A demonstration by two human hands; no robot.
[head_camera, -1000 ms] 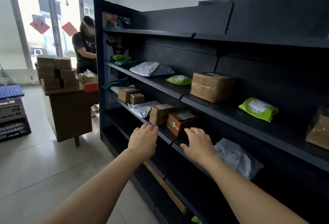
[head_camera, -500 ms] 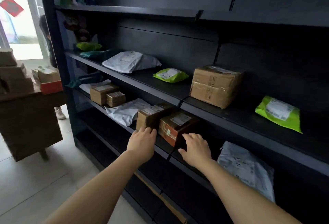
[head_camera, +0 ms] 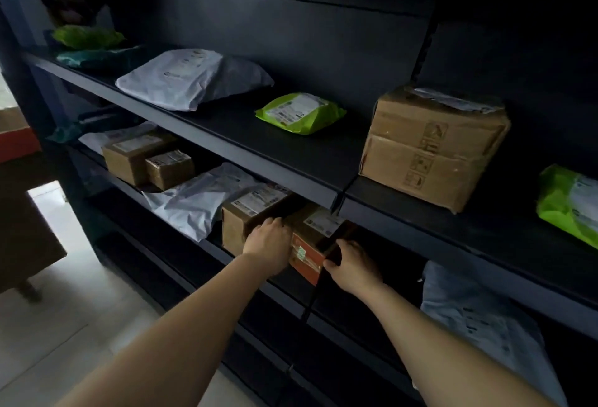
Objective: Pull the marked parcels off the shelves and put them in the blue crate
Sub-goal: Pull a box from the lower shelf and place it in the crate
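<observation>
Left fingers [head_camera: 274,223], right fingers [head_camera: 351,245], clasping orange box [head_camera: 306,254] (labelled top)

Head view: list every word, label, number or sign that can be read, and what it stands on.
No text is legible anywhere.
Orange-and-brown cardboard box: white label, print blurred.
Plain brown cardboard box beside it: white label, blurred.
Lime-green plastic mailer: white label, too small.
Large brown cardboard carton: handling pictograms, no readable words.

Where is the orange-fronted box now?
Head view, centre: the orange-fronted box sits on the lower shelf, held between the left hand and right hand, with a brown box at its left.
</observation>
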